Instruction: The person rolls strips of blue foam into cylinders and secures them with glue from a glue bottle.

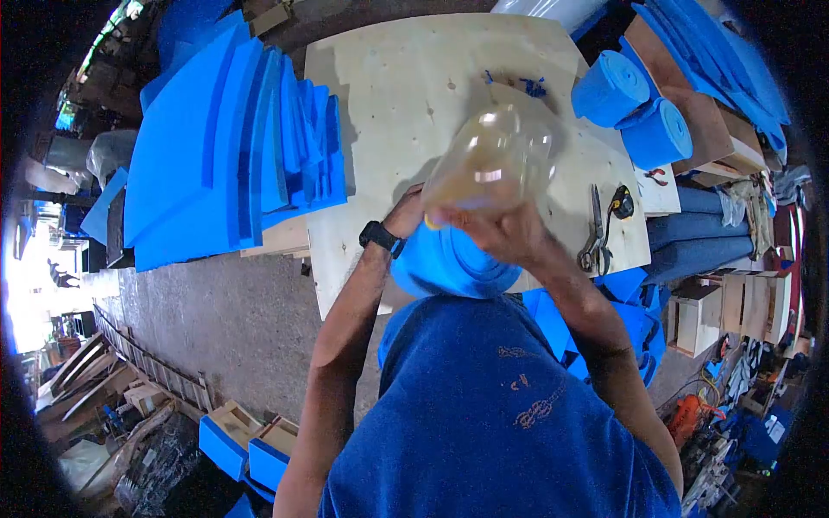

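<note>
A clear plastic bottle (492,160) with a yellowish tint hangs tilted over the plywood table, smeared by motion. My right hand (505,235) is closed around its near end, where a small yellow part shows. At the bottle's left edge is my left hand (408,211), below which a dark watch (381,237) circles the wrist. That hand's fingers are hidden behind the bottle. Directly under both hands, against my body, sits a rolled blue foam sheet (458,263). Scissors (594,229) and a black tape measure (621,202) lie right of my right hand.
The plywood table (389,95) carries stacked blue foam sheets (199,147) on its left and blue foam rolls (611,86) on its right. Blue scraps (534,87) lie at the back. Red-handled pliers (656,177) rest beyond the tape measure. Wooden drawers (695,319) stand lower right.
</note>
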Motion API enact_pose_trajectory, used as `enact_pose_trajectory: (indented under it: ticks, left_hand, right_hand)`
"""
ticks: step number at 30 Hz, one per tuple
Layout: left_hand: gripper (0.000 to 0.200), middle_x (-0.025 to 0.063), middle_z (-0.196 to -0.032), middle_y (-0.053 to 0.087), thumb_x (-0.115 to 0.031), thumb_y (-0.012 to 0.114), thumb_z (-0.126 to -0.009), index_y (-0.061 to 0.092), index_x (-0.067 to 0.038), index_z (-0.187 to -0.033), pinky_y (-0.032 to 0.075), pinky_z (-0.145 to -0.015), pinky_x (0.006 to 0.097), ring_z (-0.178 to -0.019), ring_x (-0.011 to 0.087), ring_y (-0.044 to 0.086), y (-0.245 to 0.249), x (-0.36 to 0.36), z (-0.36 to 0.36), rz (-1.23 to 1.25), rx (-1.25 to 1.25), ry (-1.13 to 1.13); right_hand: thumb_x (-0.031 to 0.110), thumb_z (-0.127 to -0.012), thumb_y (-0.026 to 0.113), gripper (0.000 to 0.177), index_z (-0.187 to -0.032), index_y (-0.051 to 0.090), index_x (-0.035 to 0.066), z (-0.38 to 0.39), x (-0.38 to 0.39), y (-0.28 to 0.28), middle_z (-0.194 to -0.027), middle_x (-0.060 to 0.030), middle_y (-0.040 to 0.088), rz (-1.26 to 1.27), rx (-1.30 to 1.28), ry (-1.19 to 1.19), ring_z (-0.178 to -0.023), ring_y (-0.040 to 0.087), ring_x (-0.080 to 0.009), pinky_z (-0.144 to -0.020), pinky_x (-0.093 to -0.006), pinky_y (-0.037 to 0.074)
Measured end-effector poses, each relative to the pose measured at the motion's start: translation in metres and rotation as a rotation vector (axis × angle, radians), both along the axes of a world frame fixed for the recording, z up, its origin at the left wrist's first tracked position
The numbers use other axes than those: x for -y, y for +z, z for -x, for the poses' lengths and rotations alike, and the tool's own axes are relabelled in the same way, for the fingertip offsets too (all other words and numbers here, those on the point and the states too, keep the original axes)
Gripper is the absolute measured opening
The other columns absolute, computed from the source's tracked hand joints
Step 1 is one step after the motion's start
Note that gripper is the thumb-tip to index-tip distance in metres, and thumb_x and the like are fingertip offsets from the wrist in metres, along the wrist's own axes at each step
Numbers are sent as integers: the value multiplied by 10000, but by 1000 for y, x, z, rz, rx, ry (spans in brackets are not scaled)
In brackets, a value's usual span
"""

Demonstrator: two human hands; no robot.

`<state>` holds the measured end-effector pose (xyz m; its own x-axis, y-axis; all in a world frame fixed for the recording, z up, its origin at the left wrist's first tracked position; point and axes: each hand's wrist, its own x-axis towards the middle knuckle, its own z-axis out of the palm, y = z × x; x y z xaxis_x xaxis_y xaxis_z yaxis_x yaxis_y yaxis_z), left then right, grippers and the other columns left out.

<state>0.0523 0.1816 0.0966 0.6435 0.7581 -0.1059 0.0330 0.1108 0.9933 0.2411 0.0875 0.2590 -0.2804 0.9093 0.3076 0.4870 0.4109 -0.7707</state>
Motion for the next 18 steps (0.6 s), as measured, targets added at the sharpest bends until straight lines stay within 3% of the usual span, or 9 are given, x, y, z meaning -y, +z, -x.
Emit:
enact_pose_trajectory:
  ticks: [1,4,6,7,9,12,14,16,18]
  left_hand:
    - [441,95,-1299,642,-299,420,-1050,574,-22,-1357,429,-1061,318,-1195,181,585,-2,2,1,9,-17,18]
    - [426,80,-1248,657,-294,406,-1053,598,-8,-1304,438,-1042,316,-1150,166,595,-9,-5,7,85,-14,-25]
    - [420,78,-1233,658,-292,399,-1057,604,-8,-1290,440,-1036,314,-1138,156,594,-11,-3,11,169,18,17]
    - [419,83,-1234,658,-290,395,-1059,604,-7,-1288,440,-1036,315,-1140,157,594,-13,-2,12,161,27,14]
    - [416,93,-1236,656,-286,389,-1064,603,-5,-1284,440,-1035,317,-1144,159,594,-15,-3,9,143,43,-19]
    - [385,92,-1242,656,-253,398,-1059,605,-8,-1272,441,-1036,320,-1158,171,595,-20,-4,7,-137,-40,-34]
    - [385,92,-1262,650,-243,401,-1056,598,-5,-1285,437,-1045,320,-1177,178,590,-20,-5,7,-16,-16,11]
    - [388,93,-1280,644,-237,405,-1053,589,0,-1300,433,-1053,321,-1194,182,584,-21,-3,11,-76,-27,-3]
    - [397,97,-1296,636,-234,412,-1048,579,6,-1317,431,-1060,325,-1209,184,575,-22,-5,13,-329,-69,-96]
  right_hand:
    - [249,-905,735,324,-1184,641,113,2,11,-10,-1125,-122,688,-475,303,-61,-1066,669,-274,-929,-424,536]
    - [170,-890,766,333,-1159,626,32,-8,21,-9,-1127,-118,684,-395,-70,96,-1032,664,-193,-840,-364,564]
    - [155,-895,765,327,-1145,620,3,-19,43,-11,-1147,-114,682,144,-278,55,-1036,653,-167,-820,-340,566]
    - [144,-886,774,342,-1152,614,3,-20,38,-17,-1147,-114,681,184,-315,59,-1036,653,-165,-824,-338,566]
    - [123,-868,792,370,-1164,605,3,-24,27,-34,-1146,-113,680,228,-361,25,-1035,653,-160,-832,-332,565]
    - [120,-841,819,416,-1178,605,7,-18,30,-46,-1151,-113,678,150,-362,-67,-1045,650,-164,-868,-327,553]
    - [143,-823,838,458,-1195,608,10,-10,38,-48,-1158,-117,674,28,-395,-104,-1073,646,-189,-924,-345,534]
    - [171,-811,852,489,-1208,611,21,-21,47,-42,-1172,-119,661,-385,83,-57,-1112,638,-227,-973,-379,517]
    - [207,-804,857,541,-1255,596,62,-27,40,-54,-1197,-119,632,-271,125,-67,-1141,622,-295,-1008,-421,503]
